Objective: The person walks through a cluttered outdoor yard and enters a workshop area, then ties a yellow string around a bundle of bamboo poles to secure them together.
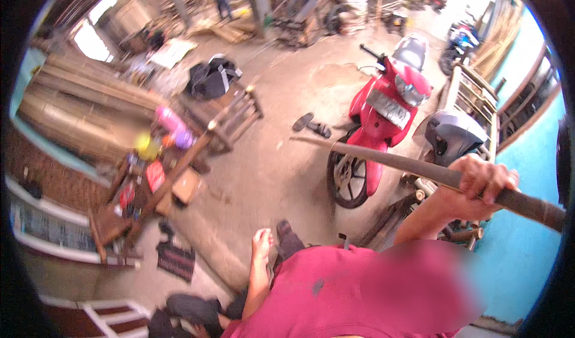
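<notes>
A long brown bamboo pole (395, 159) is raised across the right side, its thin end pointing left and its thick end reaching the right rim. My right hand (482, 182) is wrapped round it near the thick end. Low beside my red shirt hangs my left hand (262, 242), its fingers curled in; what they hold, if anything, is hidden. Below the pole's thin end a dark shoe (284, 227) shows near that hand. The pole passes in front of a red motorbike (377, 116).
Sandals (311, 124) lie beside the motorbike's front wheel. A grey helmet (456, 135) rests near the blue wall (527, 266). At left stands a wooden bench (179, 170) with bright items and a black bag (209, 79). Dark-trousered legs (194, 308) show at lower left.
</notes>
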Available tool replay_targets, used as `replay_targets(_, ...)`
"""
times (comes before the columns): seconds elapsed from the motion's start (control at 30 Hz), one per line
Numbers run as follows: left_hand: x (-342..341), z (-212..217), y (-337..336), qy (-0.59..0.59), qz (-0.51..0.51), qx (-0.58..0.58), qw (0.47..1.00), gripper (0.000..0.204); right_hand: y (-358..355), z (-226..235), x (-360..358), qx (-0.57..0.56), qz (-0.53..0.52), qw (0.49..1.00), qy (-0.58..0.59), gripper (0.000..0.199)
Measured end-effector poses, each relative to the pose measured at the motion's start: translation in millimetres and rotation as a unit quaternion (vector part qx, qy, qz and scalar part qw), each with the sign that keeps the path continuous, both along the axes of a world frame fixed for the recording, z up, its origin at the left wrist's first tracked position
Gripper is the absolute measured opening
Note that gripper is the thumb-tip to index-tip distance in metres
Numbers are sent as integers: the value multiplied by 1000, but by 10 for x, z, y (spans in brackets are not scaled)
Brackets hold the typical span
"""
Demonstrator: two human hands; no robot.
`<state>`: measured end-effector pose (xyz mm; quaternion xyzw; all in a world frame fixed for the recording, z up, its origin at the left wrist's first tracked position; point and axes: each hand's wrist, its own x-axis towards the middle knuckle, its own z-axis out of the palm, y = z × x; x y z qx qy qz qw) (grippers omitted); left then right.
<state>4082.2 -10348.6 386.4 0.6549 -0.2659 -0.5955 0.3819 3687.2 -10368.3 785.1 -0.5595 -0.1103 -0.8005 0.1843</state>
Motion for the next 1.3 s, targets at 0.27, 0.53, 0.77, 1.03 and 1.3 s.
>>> replay_targets(0.27,525,463,-3402,-78,-119,-104,984,19,-2043,69,163,20,-152,985,-75,20)
replay_targets(0.53,-19,185,-6245,-49,-127,-102,985,19,-4524,-234,-67,2,-229,970,-76,22)
replay_targets(0.77,-429,92,-8093,-79,-187,-27,979,22,-6873,-101,-578,4,-300,952,-58,27)
replay_targets(1.03,-766,-163,-10793,-114,-190,25,975,19,-9091,-46,-1219,7,-370,928,-47,22)
replay_targets(1.3,-1984,-253,-14200,-123,-381,-122,908,17,-10881,-17,-1911,-1,-485,870,-88,18)
